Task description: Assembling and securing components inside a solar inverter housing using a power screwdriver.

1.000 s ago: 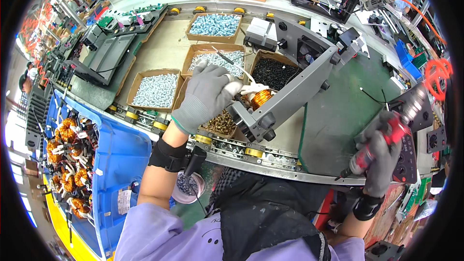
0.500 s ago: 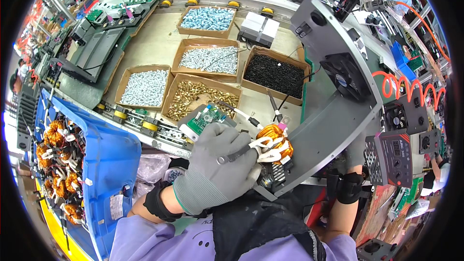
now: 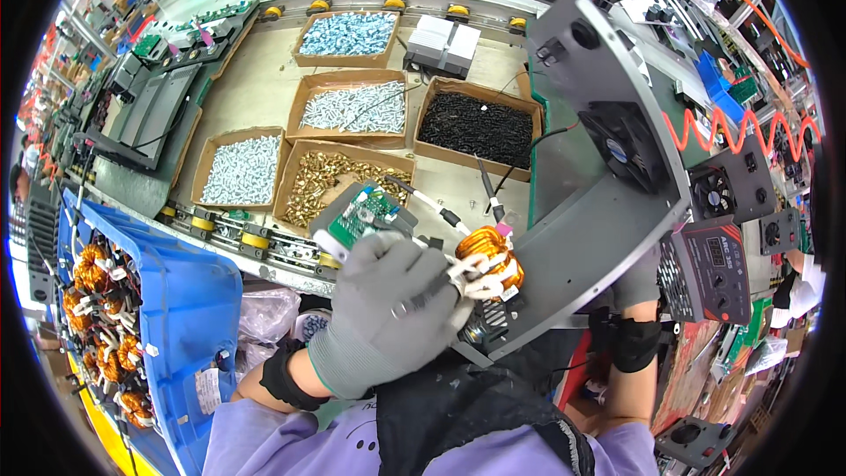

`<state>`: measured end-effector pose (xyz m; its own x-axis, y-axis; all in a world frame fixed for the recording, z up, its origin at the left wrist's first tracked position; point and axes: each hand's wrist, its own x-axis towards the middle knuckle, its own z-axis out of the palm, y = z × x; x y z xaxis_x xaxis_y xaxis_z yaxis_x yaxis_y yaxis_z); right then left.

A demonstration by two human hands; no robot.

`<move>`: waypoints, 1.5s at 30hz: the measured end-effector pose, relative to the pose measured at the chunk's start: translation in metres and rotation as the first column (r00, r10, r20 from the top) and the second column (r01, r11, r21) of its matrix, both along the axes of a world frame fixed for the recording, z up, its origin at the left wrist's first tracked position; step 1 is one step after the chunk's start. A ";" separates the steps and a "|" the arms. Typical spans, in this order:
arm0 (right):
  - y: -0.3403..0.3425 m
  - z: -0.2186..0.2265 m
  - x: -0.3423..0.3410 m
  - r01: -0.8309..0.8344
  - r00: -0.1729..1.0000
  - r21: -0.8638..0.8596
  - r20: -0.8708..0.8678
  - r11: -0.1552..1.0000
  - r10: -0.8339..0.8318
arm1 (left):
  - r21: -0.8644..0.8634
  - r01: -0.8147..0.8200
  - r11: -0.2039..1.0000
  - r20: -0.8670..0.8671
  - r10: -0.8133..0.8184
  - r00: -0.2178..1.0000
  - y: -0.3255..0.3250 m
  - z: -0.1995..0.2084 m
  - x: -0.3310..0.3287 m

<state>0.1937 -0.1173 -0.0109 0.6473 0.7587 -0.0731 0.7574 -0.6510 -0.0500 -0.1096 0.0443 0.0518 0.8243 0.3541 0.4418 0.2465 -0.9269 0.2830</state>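
Observation:
My left hand (image 3: 381,313), in a grey glove, is closed around the white-sleeved leads (image 3: 477,280) of a copper-wound toroid coil (image 3: 490,256). A dark sleeved cable end (image 3: 412,304) lies across its fingers, slightly blurred. The coil sits at the near end of a dark grey bent metal housing (image 3: 577,242), above a black ribbed connector part (image 3: 485,322). A fan (image 3: 624,152) is fixed to the housing's raised far panel. My right hand (image 3: 636,284), also gloved, is at the housing's outer right side, its fingers hidden behind the metal.
Cardboard trays of pale screws (image 3: 244,169), brass fittings (image 3: 304,194) and black screws (image 3: 476,130) stand beyond my left hand. A green circuit board (image 3: 361,214) lies just past it. A blue bin (image 3: 189,291) of coils stands left; a front panel with knobs (image 3: 712,269) stands right.
The whole view has shifted, so the trays appear farther left. My left hand has dipped a little with the leads, and the dark cable end has tilted. The coil stays on the housing.

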 end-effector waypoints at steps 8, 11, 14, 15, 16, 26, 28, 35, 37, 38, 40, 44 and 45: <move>0.025 0.029 0.008 -0.629 0.643 -0.312 0.306 0.712 0.702 | -0.081 -0.092 0.993 0.018 0.093 0.995 0.069 -0.014 0.003; 0.033 0.039 0.017 -0.688 0.575 -0.417 0.188 0.594 0.796 | -0.493 -0.228 0.840 0.385 0.446 0.808 0.096 -0.025 0.002; 0.036 0.054 0.016 -0.770 0.570 -0.316 0.049 0.554 0.820 | -0.336 -0.359 0.871 0.460 0.484 0.744 0.144 -0.023 -0.006; 0.034 0.058 0.012 -0.773 0.563 -0.318 0.057 0.549 0.825 | -0.395 -0.360 0.845 0.456 0.521 0.721 0.159 -0.024 -0.003; 0.033 0.064 0.005 -0.806 0.491 -0.253 0.217 0.535 0.843 | -0.390 -0.371 0.843 0.462 0.528 0.713 0.175 -0.026 -0.002; 0.014 0.107 -0.078 -0.805 0.528 -0.196 0.195 0.560 0.827 | -0.578 -0.251 0.777 0.229 0.450 0.863 0.200 -0.059 0.018; 0.010 0.077 -0.079 -0.735 0.662 -0.202 -0.008 0.648 0.749 | -0.639 -0.295 0.710 0.211 0.531 0.821 0.197 -0.060 0.012; -0.001 0.017 -0.060 -0.542 0.834 -0.009 -0.132 0.840 0.536 | -0.495 -0.661 0.564 -0.221 0.654 0.723 0.181 -0.097 -0.042; -0.001 0.014 -0.058 -0.553 0.827 -0.010 -0.123 0.833 0.548 | -0.532 -0.651 0.542 -0.377 0.536 0.755 0.172 -0.101 -0.044; -0.001 0.013 -0.057 -0.557 0.826 -0.011 -0.112 0.830 0.553 | -0.476 -0.640 0.603 -0.303 0.570 0.764 0.166 -0.101 -0.039; -0.005 0.012 -0.055 -0.540 0.835 0.029 -0.107 0.841 0.540 | -0.479 -0.590 0.650 -0.293 0.516 0.805 0.171 -0.097 -0.024; -0.019 0.018 -0.042 -0.495 0.861 -0.014 -0.142 0.869 0.488 | -0.557 -0.375 0.741 -0.208 0.313 0.927 0.202 -0.128 -0.010; -0.023 0.019 -0.036 -0.494 0.862 -0.016 -0.138 0.869 0.488 | -0.638 -0.262 0.724 -0.157 0.211 0.965 0.206 -0.133 -0.004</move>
